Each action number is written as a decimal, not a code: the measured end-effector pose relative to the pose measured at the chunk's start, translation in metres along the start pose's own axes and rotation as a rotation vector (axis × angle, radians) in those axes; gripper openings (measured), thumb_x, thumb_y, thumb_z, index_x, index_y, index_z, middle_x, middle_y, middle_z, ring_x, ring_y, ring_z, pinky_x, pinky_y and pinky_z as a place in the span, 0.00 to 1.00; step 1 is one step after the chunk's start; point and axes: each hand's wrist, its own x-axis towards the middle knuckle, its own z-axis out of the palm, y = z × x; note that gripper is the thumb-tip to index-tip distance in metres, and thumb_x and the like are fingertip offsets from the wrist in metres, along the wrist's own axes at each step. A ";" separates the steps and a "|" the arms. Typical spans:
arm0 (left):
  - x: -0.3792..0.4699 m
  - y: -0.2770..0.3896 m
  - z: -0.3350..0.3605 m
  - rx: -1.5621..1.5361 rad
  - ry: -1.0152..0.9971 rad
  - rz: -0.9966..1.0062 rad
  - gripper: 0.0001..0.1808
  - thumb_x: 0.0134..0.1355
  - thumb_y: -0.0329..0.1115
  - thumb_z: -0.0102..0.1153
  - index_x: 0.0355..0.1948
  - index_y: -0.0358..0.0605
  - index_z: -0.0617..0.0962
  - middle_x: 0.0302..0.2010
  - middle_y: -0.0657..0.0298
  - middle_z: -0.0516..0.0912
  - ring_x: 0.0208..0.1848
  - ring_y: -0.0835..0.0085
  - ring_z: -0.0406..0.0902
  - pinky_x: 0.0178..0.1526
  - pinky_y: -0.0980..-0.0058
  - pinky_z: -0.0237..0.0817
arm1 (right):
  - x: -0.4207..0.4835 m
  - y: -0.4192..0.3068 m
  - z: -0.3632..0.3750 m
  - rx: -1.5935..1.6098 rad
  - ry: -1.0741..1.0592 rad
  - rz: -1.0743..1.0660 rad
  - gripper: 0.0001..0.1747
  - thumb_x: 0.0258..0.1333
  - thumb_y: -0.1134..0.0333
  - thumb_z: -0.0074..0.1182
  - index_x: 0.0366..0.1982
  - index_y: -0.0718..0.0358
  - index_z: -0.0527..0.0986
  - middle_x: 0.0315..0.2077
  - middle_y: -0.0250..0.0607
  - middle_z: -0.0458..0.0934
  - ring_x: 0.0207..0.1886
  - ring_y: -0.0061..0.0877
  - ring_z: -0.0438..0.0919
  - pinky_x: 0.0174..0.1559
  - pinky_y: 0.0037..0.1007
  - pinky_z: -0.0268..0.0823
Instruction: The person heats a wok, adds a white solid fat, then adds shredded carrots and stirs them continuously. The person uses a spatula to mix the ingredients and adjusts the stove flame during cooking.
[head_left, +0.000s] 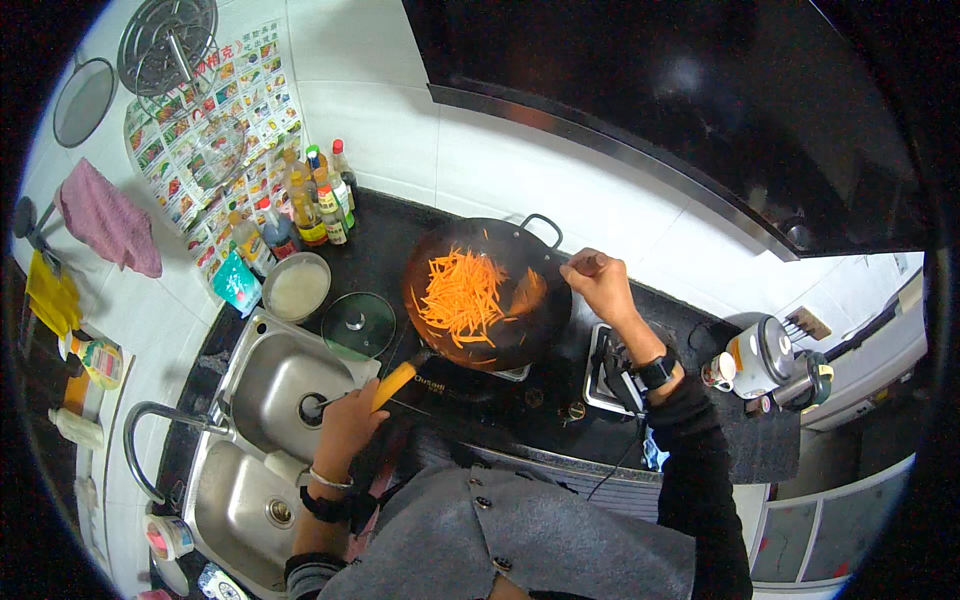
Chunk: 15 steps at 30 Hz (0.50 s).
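Shredded carrot (463, 296) lies heaped on the left side of a dark wok (487, 358) on the black gas hob (487, 405). The wok's yellow handle (394, 384) points toward me, and my left hand (349, 427) is closed around its lower end. My right hand (606, 289) is at the wok's right rim, fingers curled around a brown handle end. A brown spatula head (528, 292), seemingly wooden, rests inside the wok beside the carrot. The stretch between this head and my right hand is hard to make out.
A glass lid (358, 324) and a bowl of pale contents (297, 286) stand left of the wok. Several sauce bottles (307, 214) fill the corner. A double steel sink (240, 495) is at left, a rice cooker (761, 356) at right. The dark range hood (637, 97) overhangs.
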 end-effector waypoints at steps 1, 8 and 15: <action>0.000 -0.001 0.001 -0.006 0.012 0.010 0.33 0.54 0.44 0.67 0.59 0.48 0.70 0.35 0.53 0.83 0.36 0.52 0.82 0.36 0.58 0.72 | 0.003 0.008 0.006 0.086 0.034 0.036 0.09 0.53 0.67 0.64 0.28 0.67 0.79 0.20 0.33 0.80 0.24 0.17 0.76 0.31 0.26 0.70; 0.000 -0.002 0.000 -0.005 -0.013 0.013 0.33 0.54 0.44 0.67 0.59 0.48 0.70 0.35 0.53 0.83 0.36 0.52 0.82 0.36 0.58 0.73 | 0.028 0.016 0.044 0.624 -0.085 0.279 0.04 0.52 0.76 0.62 0.32 0.64 0.80 0.40 0.40 0.83 0.39 0.22 0.80 0.43 0.24 0.73; -0.002 0.002 0.000 0.062 -0.031 -0.026 0.34 0.54 0.45 0.67 0.60 0.48 0.70 0.35 0.54 0.83 0.37 0.53 0.82 0.37 0.59 0.73 | -0.007 -0.022 0.023 0.347 -0.330 -0.300 0.07 0.48 0.79 0.63 0.32 0.66 0.79 0.43 0.46 0.83 0.43 0.26 0.82 0.46 0.28 0.74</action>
